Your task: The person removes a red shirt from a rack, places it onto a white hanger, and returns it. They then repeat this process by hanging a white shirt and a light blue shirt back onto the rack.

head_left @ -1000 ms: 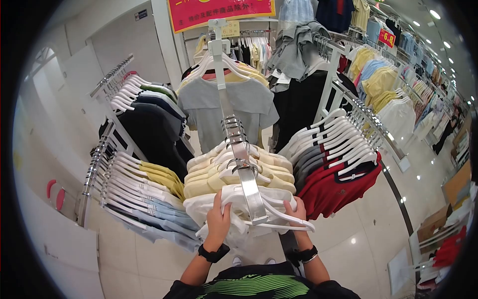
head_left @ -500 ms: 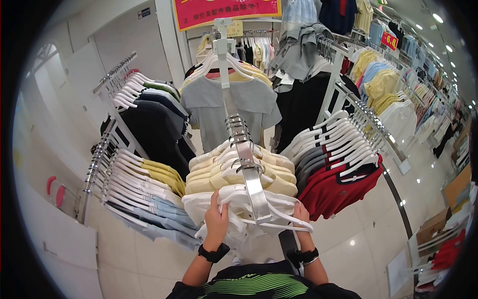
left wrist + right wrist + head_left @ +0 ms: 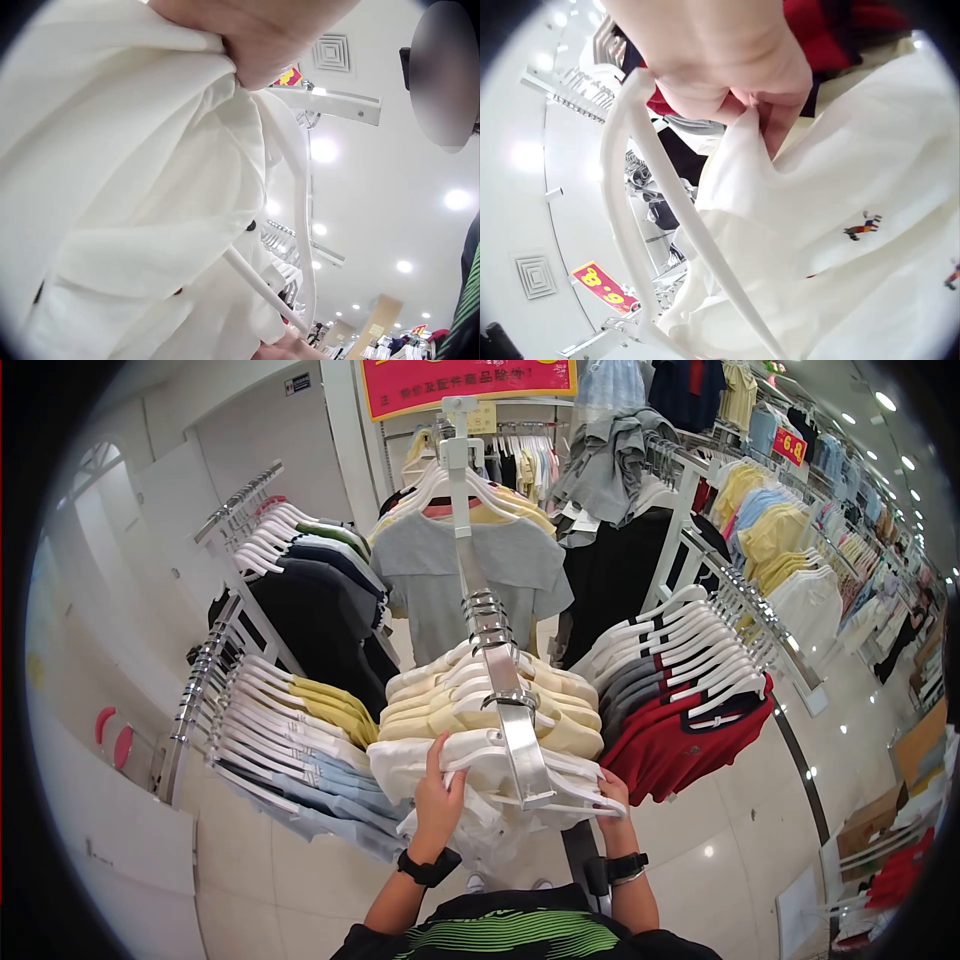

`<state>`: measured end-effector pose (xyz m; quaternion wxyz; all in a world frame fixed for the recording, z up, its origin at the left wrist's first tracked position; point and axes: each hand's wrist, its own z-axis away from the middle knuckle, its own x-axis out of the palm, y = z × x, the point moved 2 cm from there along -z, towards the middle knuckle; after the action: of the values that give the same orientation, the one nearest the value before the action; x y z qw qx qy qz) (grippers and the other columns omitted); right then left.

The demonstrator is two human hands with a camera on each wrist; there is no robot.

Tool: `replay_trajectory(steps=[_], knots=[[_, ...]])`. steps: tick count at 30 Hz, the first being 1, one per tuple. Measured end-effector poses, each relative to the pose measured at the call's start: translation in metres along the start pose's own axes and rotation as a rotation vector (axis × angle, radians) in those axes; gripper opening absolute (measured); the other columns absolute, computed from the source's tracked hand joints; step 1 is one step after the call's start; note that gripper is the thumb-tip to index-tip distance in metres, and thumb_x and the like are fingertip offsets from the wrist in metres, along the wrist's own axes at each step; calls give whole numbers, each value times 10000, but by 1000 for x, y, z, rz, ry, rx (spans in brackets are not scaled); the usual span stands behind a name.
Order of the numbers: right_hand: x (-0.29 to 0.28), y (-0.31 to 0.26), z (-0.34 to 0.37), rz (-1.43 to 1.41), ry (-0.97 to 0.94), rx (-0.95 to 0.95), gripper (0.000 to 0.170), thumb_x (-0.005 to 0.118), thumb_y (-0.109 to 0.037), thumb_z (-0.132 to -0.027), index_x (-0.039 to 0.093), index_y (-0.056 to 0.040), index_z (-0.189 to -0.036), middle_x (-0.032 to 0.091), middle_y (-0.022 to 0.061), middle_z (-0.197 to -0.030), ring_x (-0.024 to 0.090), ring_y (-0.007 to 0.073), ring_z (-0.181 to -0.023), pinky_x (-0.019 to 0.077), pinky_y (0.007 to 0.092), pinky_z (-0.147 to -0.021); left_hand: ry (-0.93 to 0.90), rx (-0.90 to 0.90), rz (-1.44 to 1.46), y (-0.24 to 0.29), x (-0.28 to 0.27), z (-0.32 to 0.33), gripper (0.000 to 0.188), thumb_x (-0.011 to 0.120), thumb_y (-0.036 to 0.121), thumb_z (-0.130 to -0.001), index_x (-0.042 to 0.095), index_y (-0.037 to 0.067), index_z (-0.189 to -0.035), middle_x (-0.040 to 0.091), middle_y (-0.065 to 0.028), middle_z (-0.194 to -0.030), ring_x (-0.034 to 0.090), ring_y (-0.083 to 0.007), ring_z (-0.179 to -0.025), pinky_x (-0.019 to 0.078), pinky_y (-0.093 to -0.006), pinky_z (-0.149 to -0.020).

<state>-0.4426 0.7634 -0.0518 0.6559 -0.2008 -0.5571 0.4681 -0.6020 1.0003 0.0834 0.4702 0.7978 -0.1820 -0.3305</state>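
A white shirt [image 3: 400, 765] hangs at the front end of the central rail, with a white hanger [image 3: 706, 240] at its shoulders. My left hand [image 3: 437, 810] grips the shirt's left shoulder together with the hanger's arm there. On the other side my right hand [image 3: 613, 797] pinches the white cloth between thumb and fingers. The right arm of the hanger stands bare outside the cloth, its tip right at the base of my right hand in the right wrist view. A small coloured animal motif [image 3: 862, 226] shows on the shirt.
Cream shirts [image 3: 420, 722] hang close behind on the metal rail [image 3: 522, 745]. Light blue shirts [image 3: 345, 797] hang to the left, red tops [image 3: 650, 755] to the right. A grey top [image 3: 465, 565] faces me farther back. Clothes racks line the shop's right side.
My right hand has shifted outward to the right, towards the hanger's tip, widening the gap between my hands. My left hand keeps its hold. The head view has turned slightly left.
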Motion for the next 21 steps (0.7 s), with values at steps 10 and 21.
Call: replay_trajectory(steps=[10,21], knots=[[-19,-4,-4,509,5,-13,207,546,-126,-867,629,53,-930,655,90,-831,618,147,-706,479,258,-643,77,13,-47,-9,-1,-4,299,509,97,-869,497,86,-1168,573,-180,-648,565,-317,-549,409,-355,-511],[-33,32,-15,-493,-330,306,339,487,-174,-844,550,22,-1112,604,171,-1109,592,281,-1005,459,396,-919,35,94,-13,-4,4,-10,260,492,92,-869,537,85,-1125,575,-182,-690,546,-287,-529,403,-339,-515]])
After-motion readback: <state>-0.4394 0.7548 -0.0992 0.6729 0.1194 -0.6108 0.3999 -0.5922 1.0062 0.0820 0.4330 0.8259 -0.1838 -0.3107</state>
